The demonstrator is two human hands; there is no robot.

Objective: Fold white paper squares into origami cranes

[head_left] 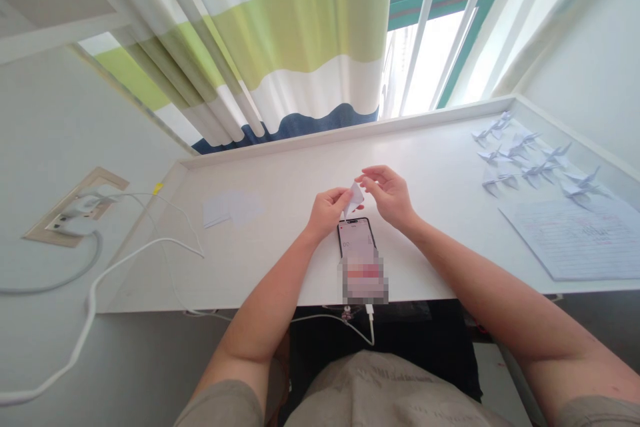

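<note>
In the left hand (325, 211), holds a small folded paper (353, 200) pinched firmly between thumb and fingers, above the far end of the phone (356, 240). With the right hand (395, 199), reaches to the upper tip of the folded paper, fingers curled and thumb close to them; cannot tell whether touching the paper or fully closed. Lies face up on the bench (295, 260), in the case of the phone: at the near edge, between the forearms, with the lower screen pixelated and a white charging cable (371, 327) at its near end. To the left, well apart from the left hand, see loose white sheets (227, 208). At the far right, see a group of folded paper figures (537, 170), set near and partly against lined sheets (580, 240). On the left wall, see plugs seated in a socket plate (63, 230).
</note>
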